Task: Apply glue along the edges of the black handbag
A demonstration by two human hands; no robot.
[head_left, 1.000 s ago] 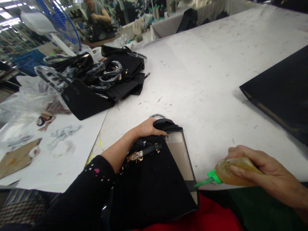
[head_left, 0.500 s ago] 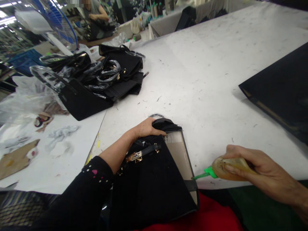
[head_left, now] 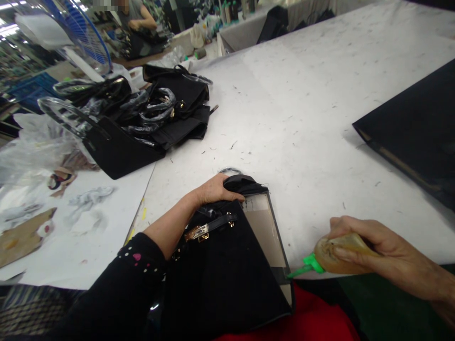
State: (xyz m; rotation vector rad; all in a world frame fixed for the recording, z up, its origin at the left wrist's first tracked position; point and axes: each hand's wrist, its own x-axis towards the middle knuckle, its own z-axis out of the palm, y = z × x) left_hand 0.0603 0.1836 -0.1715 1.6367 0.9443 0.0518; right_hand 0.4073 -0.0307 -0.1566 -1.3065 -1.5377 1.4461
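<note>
A black handbag (head_left: 220, 270) with gold fittings lies tilted at the table's front edge, close to my body. Its right side gapes, baring a beige inner panel (head_left: 263, 227). My left hand (head_left: 215, 189) grips the bag's upper part, fingers hidden behind a black fold (head_left: 245, 183). In my right hand (head_left: 377, 251) is a yellowish glue bottle (head_left: 341, 253) with a green nozzle, held nearly level. The nozzle tip is at the panel's right edge, low down, by a dark strip; whether it touches cannot be made out.
Several black handbags (head_left: 167, 109) with plastic-wrapped handles are piled at the back left, near a blue fan (head_left: 85, 38). A large black piece (head_left: 415, 137) lies on the white table (head_left: 291, 118) at right. Clear plastic and scraps lie left. A person (head_left: 140, 21) sits beyond.
My right hand has tilted the glue bottle and moved its nozzle down along the panel's right edge. My left hand keeps its hold on the handbag.
</note>
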